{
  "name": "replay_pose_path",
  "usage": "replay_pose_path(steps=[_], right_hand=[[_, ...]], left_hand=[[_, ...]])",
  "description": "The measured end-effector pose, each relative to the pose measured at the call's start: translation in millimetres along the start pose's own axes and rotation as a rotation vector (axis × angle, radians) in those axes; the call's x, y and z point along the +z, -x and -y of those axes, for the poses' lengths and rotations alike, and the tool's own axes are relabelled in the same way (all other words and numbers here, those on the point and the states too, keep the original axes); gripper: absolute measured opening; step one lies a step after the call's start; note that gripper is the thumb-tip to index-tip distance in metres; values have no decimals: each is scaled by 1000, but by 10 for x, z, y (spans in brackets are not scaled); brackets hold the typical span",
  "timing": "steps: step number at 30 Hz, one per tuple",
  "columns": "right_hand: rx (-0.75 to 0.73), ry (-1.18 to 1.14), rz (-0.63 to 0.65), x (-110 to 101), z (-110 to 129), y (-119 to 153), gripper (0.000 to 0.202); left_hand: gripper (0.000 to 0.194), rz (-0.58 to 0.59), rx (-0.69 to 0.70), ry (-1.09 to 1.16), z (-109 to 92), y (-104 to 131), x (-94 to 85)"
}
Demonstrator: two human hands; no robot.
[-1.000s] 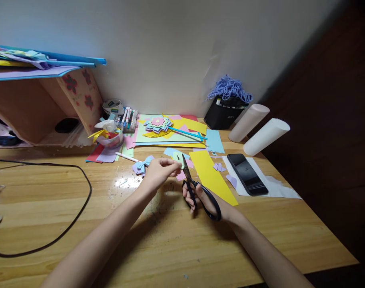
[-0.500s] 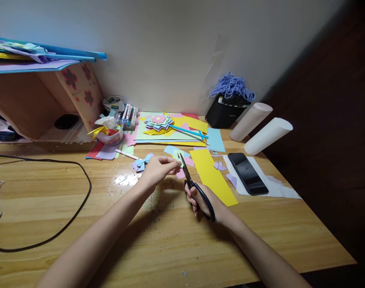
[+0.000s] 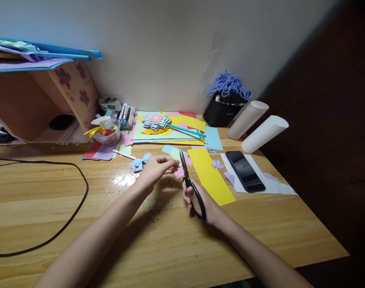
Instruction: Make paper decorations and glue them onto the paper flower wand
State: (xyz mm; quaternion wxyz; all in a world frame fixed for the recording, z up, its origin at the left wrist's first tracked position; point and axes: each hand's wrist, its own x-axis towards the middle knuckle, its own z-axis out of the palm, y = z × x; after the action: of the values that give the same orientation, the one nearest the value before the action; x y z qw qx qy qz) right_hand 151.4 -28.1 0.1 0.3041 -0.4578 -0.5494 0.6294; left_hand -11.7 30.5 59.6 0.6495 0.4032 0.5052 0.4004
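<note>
My right hand (image 3: 198,198) grips black-handled scissors (image 3: 184,166), with the blades pointing up and away and held nearly together. Just left of the blades, my left hand (image 3: 160,169) is pinched, thumb against finger. Whatever lies between those fingertips is too small to make out. Behind the fingertips lie a pale green paper piece (image 3: 175,154) and a pink scrap (image 3: 179,173). A blue and purple folded paper shape (image 3: 139,163) rests beside my left hand. To the right of the scissors is a long yellow paper strip (image 3: 210,176).
A layered paper flower (image 3: 156,121) on a blue stick lies on stacked coloured sheets. A phone (image 3: 245,171) rests on white paper at right, near two white rolls (image 3: 264,134). A black cable (image 3: 84,200) loops at left, before a decorated box (image 3: 80,96).
The scissor blades, slightly apart before, have come together and stand more upright. My left hand stays pinched in nearly the same place. The whole view has shifted slightly.
</note>
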Motion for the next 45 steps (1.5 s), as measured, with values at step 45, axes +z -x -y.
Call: replay_pose_path(steps=[45], right_hand=[[-24,5,77,80,189,27,78]], left_hand=[[27,-227,114,-14,175,61,160]])
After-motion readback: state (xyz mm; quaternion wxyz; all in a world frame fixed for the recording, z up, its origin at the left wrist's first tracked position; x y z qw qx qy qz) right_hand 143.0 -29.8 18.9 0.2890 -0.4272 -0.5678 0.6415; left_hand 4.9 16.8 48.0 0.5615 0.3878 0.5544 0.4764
